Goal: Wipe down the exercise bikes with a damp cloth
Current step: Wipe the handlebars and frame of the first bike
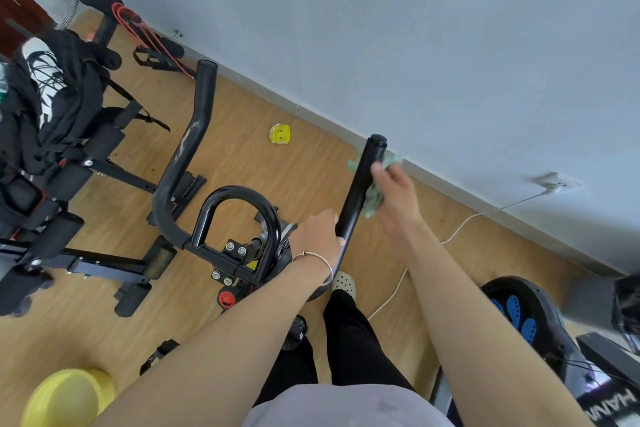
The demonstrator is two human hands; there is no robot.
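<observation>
My right hand (394, 196) grasps the green cloth (373, 199), bunched and pressed against the outer side of the right handlebar (362, 180) of the exercise bike (239, 263), a little below the bar's capped tip; the hand is blurred, so I cannot tell how each finger lies, but the cloth shows both above and below it along the bar; my left hand (317, 236) is closed round the same bar lower down, where the thick black grip ends and a thinner tube begins, with a thin bangle (313, 258) on that wrist; the two hands are near each other but apart; the left handlebar (188, 146) rises bare on the other side, scuffed pale along its bend; a glossy black loop bar (242, 204) stands between the two, bolted to the stem, with a red knob (227, 298) just beside the clamp; my foot in a pale clog (344, 282) shows below my left wrist on the wooden floor (242, 156); a small yellow smiley thing (280, 134) lies near the skirting; a yellow basin (65, 399) sits at the lower left; a white cable (394, 291) runs across the floor up to a wall socket (554, 182); to my left a black bench (86, 253) is heaped with dark clothing (69, 104); to my right is a second machine with blue pads (519, 312)
</observation>
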